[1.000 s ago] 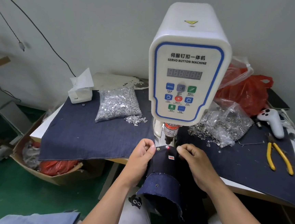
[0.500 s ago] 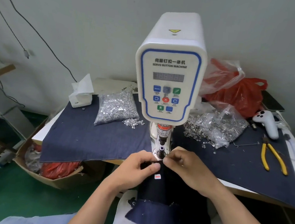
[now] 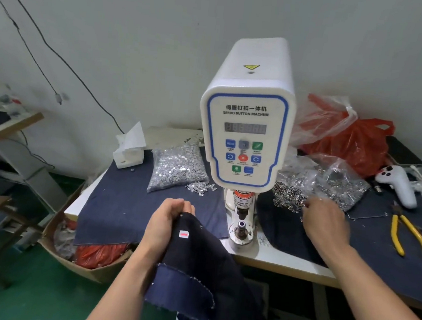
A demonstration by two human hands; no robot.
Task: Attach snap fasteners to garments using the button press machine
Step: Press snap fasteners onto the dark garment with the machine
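The white servo button machine [image 3: 246,127] stands at the table's middle, its lower die [image 3: 241,225] bare. My left hand [image 3: 167,222] grips the top edge of a dark denim garment [image 3: 196,260] with a small red label, held left of the die and hanging off the table's front. My right hand [image 3: 323,218] reaches palm down to the loose metal snap rings [image 3: 288,194] spilled from a clear bag [image 3: 330,180] right of the machine; its fingertips are blurred at the pile, and whether they hold a ring cannot be seen.
A bag of silver snap caps [image 3: 178,167] lies left of the machine on denim cloth [image 3: 124,203]. Yellow-handled pliers [image 3: 407,235], a white controller [image 3: 396,183] and a red plastic bag [image 3: 354,141] sit at the right. A tissue box [image 3: 129,152] stands back left, a cardboard box [image 3: 73,257] below.
My right hand left the garment and moved right to the snap ring pile. My left hand pulled the garment away from the die, down and to the left. The view tilted down.
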